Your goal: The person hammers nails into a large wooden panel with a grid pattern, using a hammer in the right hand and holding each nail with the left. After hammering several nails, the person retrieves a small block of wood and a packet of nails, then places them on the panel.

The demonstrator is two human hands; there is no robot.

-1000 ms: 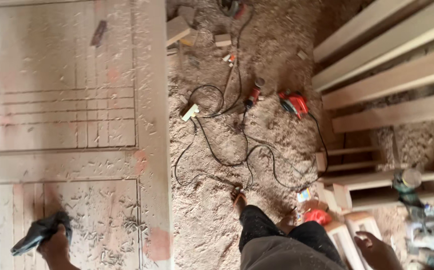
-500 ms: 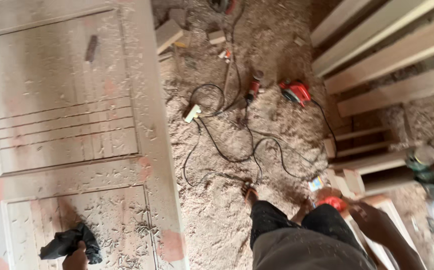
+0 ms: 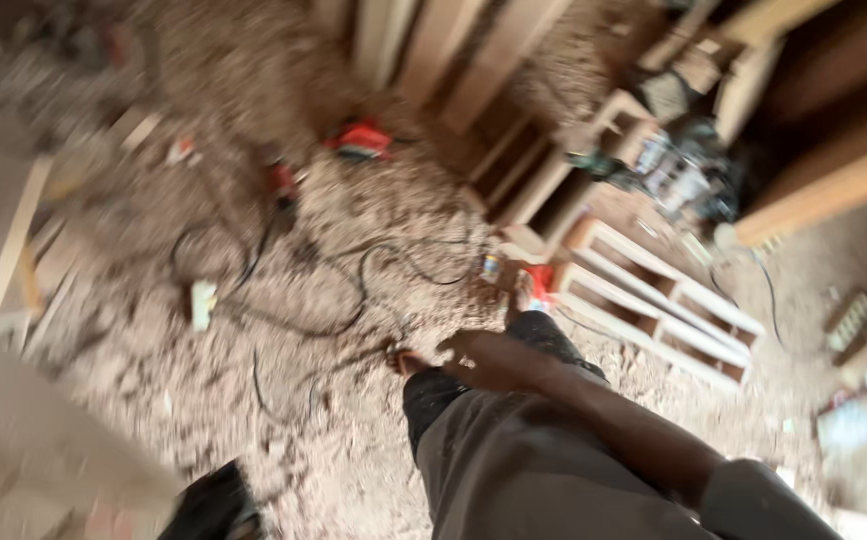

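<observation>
Sawdust covers the floor (image 3: 284,420) in the head view; frame is motion-blurred. Left hand is mostly out of frame at near left, seemingly grasping a dark cloth (image 3: 216,505); grip can't be confirmed. Right hand (image 3: 484,358) hangs loosely curled, empty, over the knee, near the tangled black cables (image 3: 334,290). Red power tool (image 3: 362,140) lies far centre, pale wooden frames (image 3: 654,290) right. Judged step: mid-turn between stations; next move calls for steady footing past the cables.

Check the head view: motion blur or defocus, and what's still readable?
Head view: motion blur, smeared across the whole frame, worst at the left edge. Light is warm and even, no glare; upper right corner falls into shadow. Right hand and forearm stay readable, as do the black cables on the sawdust floor. Dark cloth at the bottom edge is soft; the left hand isn't discernible.
</observation>
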